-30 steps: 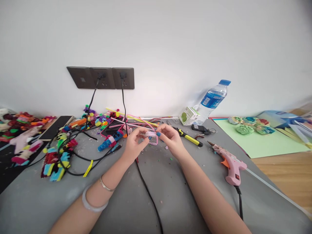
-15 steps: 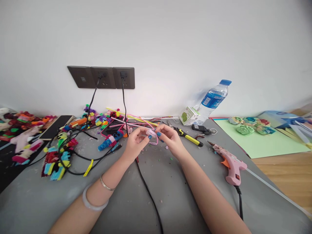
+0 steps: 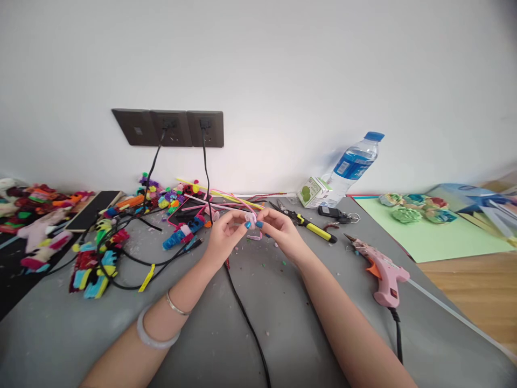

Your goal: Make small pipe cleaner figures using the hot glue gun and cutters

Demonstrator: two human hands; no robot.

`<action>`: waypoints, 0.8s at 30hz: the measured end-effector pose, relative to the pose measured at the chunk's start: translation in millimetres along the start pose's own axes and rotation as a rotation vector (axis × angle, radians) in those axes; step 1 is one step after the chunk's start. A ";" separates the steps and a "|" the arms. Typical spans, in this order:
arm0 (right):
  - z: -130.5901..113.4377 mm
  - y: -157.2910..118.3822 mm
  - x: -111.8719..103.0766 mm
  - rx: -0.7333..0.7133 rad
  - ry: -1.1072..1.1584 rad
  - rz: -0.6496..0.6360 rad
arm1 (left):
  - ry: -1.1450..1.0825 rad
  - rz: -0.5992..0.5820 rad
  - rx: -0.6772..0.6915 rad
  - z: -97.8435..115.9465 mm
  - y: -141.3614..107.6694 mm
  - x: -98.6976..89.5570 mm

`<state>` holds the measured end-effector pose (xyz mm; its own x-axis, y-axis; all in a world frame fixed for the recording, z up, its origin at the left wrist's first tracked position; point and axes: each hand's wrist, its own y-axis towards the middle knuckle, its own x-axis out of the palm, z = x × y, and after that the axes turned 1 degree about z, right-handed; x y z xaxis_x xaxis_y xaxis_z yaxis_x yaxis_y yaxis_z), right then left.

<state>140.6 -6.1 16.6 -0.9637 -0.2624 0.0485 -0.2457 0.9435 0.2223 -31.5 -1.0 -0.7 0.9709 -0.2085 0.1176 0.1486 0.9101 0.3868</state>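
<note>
Between my fingertips, above the middle of the grey table [image 3: 291, 323], is a small curled piece of pale pink pipe cleaner [image 3: 251, 217]. My left hand [image 3: 226, 233] pinches it from the left, thumb and index finger together. From the right, my right hand [image 3: 280, 229] pinches the same piece, its blue-nailed thumb close to the left one. Part of the piece is hidden by the fingers. Just below them a short pink loop [image 3: 254, 237] shows. Behind the hands lie long pink and yellow pipe cleaners [image 3: 226, 196].
Yellow-handled pliers [image 3: 317, 230], car keys [image 3: 337, 214], a small carton [image 3: 314, 192] and a leaning water bottle [image 3: 353, 167] are behind my right hand. A pink glue gun [image 3: 385, 275] lies at right. Black cables [image 3: 121, 285] and colourful fuzzy figures [image 3: 97, 264] spread left.
The pale pink piece has turned and looks more bunched between my fingertips. Both hands have drawn slightly closer together; the things on the table have stayed put.
</note>
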 end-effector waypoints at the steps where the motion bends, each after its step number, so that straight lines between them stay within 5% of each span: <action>1: 0.4 0.1 -0.2 0.002 -0.001 0.002 | 0.002 0.004 0.001 0.4 0.3 0.0; 24: 2.4 0.8 -3.2 0.048 0.036 0.032 | 0.058 0.023 0.015 0.3 2.1 -2.5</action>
<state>143.2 -4.0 14.2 -0.9669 -0.2386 0.0898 -0.2207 0.9598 0.1735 -33.7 1.4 0.1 0.9833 -0.1666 0.0738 0.1241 0.9090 0.3980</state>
